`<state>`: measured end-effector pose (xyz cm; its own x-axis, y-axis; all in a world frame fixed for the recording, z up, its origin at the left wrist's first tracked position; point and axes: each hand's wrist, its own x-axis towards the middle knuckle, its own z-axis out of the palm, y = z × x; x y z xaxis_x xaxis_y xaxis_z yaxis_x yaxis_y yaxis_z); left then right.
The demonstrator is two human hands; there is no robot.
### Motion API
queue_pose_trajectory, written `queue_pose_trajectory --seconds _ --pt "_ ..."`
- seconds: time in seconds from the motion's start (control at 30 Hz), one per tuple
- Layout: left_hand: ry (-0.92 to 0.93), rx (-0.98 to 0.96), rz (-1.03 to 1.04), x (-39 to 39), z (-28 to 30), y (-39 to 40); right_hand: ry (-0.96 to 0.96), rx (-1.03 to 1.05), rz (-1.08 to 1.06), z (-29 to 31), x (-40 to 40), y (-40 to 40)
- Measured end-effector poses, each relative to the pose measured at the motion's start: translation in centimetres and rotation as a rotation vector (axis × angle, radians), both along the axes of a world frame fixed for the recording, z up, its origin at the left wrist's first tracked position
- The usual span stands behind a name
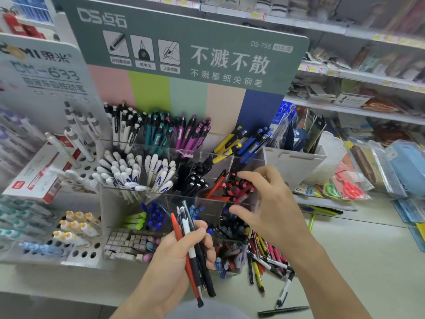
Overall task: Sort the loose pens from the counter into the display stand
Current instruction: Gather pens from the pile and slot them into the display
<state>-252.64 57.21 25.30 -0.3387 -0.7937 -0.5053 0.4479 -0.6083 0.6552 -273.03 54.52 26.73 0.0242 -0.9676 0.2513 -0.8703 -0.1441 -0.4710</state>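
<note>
A clear tiered display stand [248, 157] holds pens sorted by colour under a grey-green sign. My left hand [179, 254] grips a bundle of pens [193, 256], among them a red one, a white-and-black one and dark ones, held upright in front of the stand's lower tier. My right hand [269, 199] hovers over the compartment of red-and-black pens [236, 189], fingers spread and holding nothing. Loose pens [266, 259] in red, yellow, black and white lie on the counter right of the stand, under my right forearm.
A white holed pen rack [85, 252] with capped markers stands at the left. A white bin [296, 166] with packaged goods sits right of the stand. Packaged scissors [347, 187] and stationery packs lie at the right. A dark pen [282, 310] lies near the counter's front edge.
</note>
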Motion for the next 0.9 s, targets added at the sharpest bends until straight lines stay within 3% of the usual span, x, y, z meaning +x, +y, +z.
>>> queue_pose_trajectory --seconds 0.23,0.67,0.8,0.9 --pt "0.009 0.007 0.007 0.3 -0.1 0.3 -0.022 -0.203 0.003 -0.4 1.2 -2.4" --pt "0.033 0.012 0.045 1.3 -0.4 0.0 0.279 -0.211 0.187 1.4 2.7 -5.1" --pt "0.076 -0.004 0.02 1.5 -0.1 0.0 0.062 -0.264 0.072 1.9 2.0 -2.9" --pt "0.103 -0.024 -0.037 1.4 -0.2 0.2 -0.167 -0.1 0.118 1.8 2.1 0.0"
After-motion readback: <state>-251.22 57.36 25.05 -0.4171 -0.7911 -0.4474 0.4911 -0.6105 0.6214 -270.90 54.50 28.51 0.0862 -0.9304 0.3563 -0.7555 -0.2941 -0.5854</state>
